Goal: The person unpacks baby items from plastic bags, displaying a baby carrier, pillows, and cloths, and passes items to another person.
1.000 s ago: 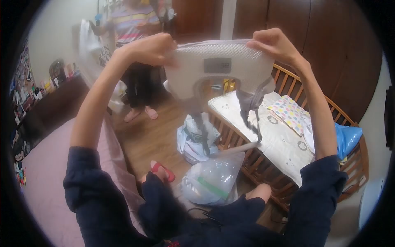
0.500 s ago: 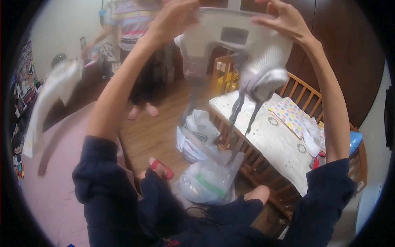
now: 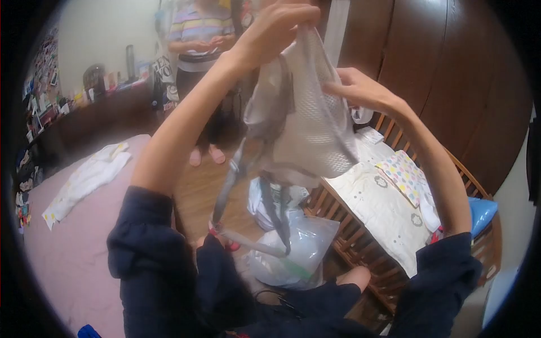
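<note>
A pale grey mesh baby carrier point(image 3: 310, 121) hangs in front of me, turned partly sideways, with grey straps dangling towards the floor. My left hand point(image 3: 282, 31) is closed on its top edge, high up in view. On the right side, my right hand point(image 3: 366, 90) has its fingers at the carrier's edge and appears to grip it; part of the fingers is hidden by the fabric. Below the straps, a clear plastic bag point(image 3: 293, 253) with white contents rests on the floor between my legs.
To the right stands a wooden crib point(image 3: 349, 242) with a patterned mattress point(image 3: 366, 197) and a dotted cloth point(image 3: 400, 174). A pink-covered bed point(image 3: 101, 253) on the left holds a white garment point(image 3: 90, 177). Another person point(image 3: 203, 50) stands ahead, hands together near the waist.
The carrier has turned from facing me to sideways, and my right hand has moved down and left along it. The white garment, in the air before, now lies on the bed.
</note>
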{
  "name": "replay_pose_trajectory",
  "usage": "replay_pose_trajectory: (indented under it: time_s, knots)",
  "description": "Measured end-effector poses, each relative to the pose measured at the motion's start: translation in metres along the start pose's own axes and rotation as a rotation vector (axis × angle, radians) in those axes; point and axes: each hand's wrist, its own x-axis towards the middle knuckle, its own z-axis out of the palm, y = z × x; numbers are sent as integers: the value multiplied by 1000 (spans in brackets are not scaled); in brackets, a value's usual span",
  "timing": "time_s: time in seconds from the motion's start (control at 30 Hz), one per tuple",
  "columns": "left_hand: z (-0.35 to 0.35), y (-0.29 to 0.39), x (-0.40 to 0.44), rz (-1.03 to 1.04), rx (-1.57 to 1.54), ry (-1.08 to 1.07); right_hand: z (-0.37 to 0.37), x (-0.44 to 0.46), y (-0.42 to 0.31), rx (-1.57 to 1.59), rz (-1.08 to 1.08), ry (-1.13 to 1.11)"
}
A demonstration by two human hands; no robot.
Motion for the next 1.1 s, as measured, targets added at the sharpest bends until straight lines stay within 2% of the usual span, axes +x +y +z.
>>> replay_pose_trajectory:
  time_s: [0.07,0.13,0.17,0.23,0.3,0.43,0.5,0.57,0.6,0.7,0.73,0.77,0.8,0.87,0.9,0.97,1.0,1.03,1.07,1.1]
  knots:
    - [-4,-1,-2,-1,-54,34,-6,12,0,-23,-21,-73]
    - [-6,-22,-20,48,151,-71,-18,22,9,-232,24,97]
    - [-11,-24,-30,50,151,-70,-22,24,13,-339,49,185]
    - [-27,1,-45,-168,178,-409,-29,22,4,-398,40,268]
    - [-30,23,-58,-14,185,-607,-34,23,-4,-643,107,401]
    - [-27,64,-78,-52,122,-877,-50,28,-6,-800,139,503]
    - [-25,61,-90,-83,72,-854,-58,24,-1,-806,129,534]
    - [-20,37,-100,-166,93,-705,-62,23,3,-827,128,515]
    - [-22,24,-94,-197,178,-767,-62,21,6,-830,134,510]
    - [-18,-3,-85,-299,195,-500,-60,18,9,-840,121,424]
    - [-14,-9,-81,-302,197,-500,-60,17,5,-787,247,316]
    - [-8,-14,-76,-271,209,-350,-61,14,1,-731,370,206]
    - [-1,-19,-71,-240,220,-200,-61,11,-3,-733,368,204]
    - [8,-29,-56,-239,203,-216,-64,5,-8,-627,537,145]
    - [13,-29,-47,-233,186,-235,-69,5,4,-627,535,142]
    - [21,-6,-14,-403,135,-280,-80,11,37,-869,256,281]
    - [31,-3,-4,-443,99,-322,-77,12,35,-867,250,280]
    - [38,2,2,-335,139,-295,-71,12,30,-469,87,425]
    - [46,7,8,-360,62,-275,-64,12,25,-64,-74,548]
    - [50,13,14,-374,54,-305,-56,14,24,-64,-81,538]
